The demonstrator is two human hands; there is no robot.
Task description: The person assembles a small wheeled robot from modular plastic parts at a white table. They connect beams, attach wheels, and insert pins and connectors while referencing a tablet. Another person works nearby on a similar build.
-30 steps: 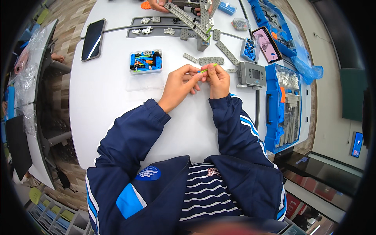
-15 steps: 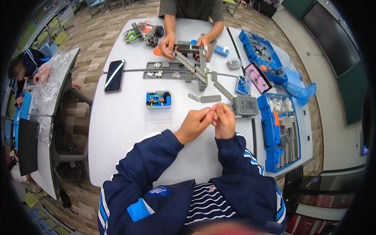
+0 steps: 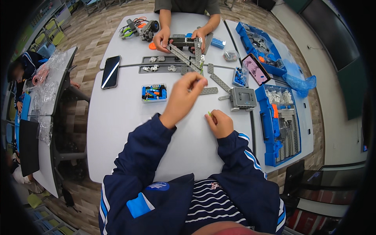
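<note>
My left hand [image 3: 184, 97] reaches over the middle of the table with its fingers curled together; what they hold, if anything, is hidden. It is just below the near end of a grey beam assembly [image 3: 184, 55], partly covering the pieces there. Across the table, a co-worker's hands [image 3: 161, 38] grip that assembly. Closer to me, my right hand [image 3: 221, 124] pinches a small yellow-green plastic piece [image 3: 209, 113] above the white table [image 3: 129, 145]. Grey perforated beams [image 3: 220, 83] and a grey controller block with a screen [image 3: 243, 98] lie beyond my right hand.
A clear box of blue, black and orange connectors [image 3: 154, 93] stands left of my left hand. Farther left lies a dark phone [image 3: 111, 72]. On the right are a blue parts case [image 3: 270, 150], a lit phone [image 3: 255, 69] and a small tub of blue pins [image 3: 240, 76].
My hands were together and have parted. The left one has moved up and away toward the assembly; the right one has come slightly nearer to me, with the yellow-green piece showing at its fingertips.
</note>
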